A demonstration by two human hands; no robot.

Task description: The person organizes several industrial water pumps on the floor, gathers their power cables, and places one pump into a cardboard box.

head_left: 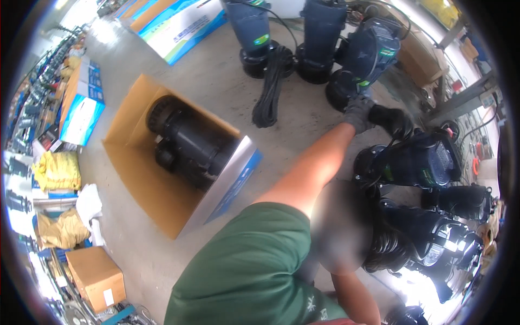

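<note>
My left arm reaches up and right in a green sleeve. My left hand (358,112), in a grey glove, is closed on the end of a black cable bundle (394,121), right beside the base of a tilted dark pump (374,49). My right forearm (355,295) rises from the lower edge. A blurred patch covers my right hand (342,244), so its fingers are hidden; black coiled cable (390,246) lies close by. Below my left hand, another dark pump (414,162) leans over to the right.
An open carton (154,189) at left holds a black pump (197,138) lying on its side. Two upright pumps (252,32) stand at the back, with a looped cable (270,92) on the floor. More pumps (433,233) crowd the right. A closed brown box (96,276) sits at lower left.
</note>
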